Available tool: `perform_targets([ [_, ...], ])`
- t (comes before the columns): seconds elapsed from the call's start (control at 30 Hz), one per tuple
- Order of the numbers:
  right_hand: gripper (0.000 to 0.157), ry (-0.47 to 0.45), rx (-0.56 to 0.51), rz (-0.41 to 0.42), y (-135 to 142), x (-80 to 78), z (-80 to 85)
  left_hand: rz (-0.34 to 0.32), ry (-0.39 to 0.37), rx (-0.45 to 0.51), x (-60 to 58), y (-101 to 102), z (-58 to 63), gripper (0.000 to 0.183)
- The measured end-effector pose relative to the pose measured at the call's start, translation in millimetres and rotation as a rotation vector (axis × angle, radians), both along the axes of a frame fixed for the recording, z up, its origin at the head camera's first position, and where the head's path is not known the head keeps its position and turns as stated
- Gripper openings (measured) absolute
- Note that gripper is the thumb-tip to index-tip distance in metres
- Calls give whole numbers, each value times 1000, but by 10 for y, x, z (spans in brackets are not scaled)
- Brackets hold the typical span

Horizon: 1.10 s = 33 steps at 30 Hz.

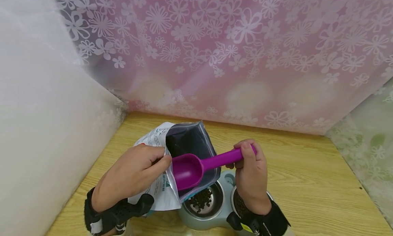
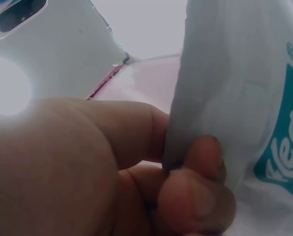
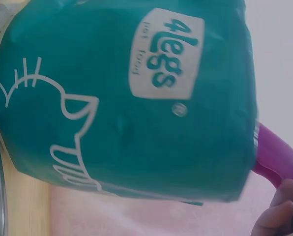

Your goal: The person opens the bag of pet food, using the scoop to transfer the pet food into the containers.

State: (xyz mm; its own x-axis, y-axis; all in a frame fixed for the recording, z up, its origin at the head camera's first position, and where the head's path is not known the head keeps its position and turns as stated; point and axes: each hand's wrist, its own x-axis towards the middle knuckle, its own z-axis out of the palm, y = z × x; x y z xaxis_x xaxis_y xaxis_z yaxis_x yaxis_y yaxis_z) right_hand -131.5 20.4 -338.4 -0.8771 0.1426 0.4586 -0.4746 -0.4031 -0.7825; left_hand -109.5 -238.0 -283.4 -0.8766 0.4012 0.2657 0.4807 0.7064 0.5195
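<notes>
A white and teal pet food bag (image 1: pixel 158 191) leans with its dark mouth facing right. My left hand (image 1: pixel 130 174) pinches the bag's edge between thumb and fingers. In my right hand (image 1: pixel 251 174) is the handle of a purple scoop (image 1: pixel 188 171), whose bowl lies inside the bag's mouth, partly covered by the bag's white edge. The scoop's bowl shows no food in the part I see. The right wrist view shows the bag's teal front (image 3: pixel 122 132) with a white animal outline, and the scoop handle (image 3: pixel 277 152) beyond its edge.
Below the bag stands a grey-blue double feeder (image 1: pixel 196 223). Dark kibble (image 1: pixel 201 200) lies in its left steel bowl; the right bowl (image 1: pixel 239 203), also with kibble, is partly behind my right hand. A wooden tabletop (image 1: pixel 313 181) meets a pink flowered curtain (image 1: pixel 215 75).
</notes>
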Motion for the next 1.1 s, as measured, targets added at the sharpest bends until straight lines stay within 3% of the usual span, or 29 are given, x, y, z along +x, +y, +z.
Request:
perform_targets([
  [0.33, 23, -59, -8, -4, 300, -42, 203, -1, 1, -4, -7, -5, -4, 41],
  [0.53, 24, -101, -35, 77, 572, -92, 308, -2, 11, -2, -9, -2, -8, 40],
  [0.73, 22, -80, -189, 224, 921, -101, 372, -9, 29, 9, -15, 8, -19, 41],
  [0.9, 28, -77, -282, 262, 1275, -62, 417, -22, 29, 10, -22, 12, -24, 41],
  [1.1, 30, -114, -344, 197, 1730, 7, 428, -34, 19, 12, -29, 7, -30, 40],
])
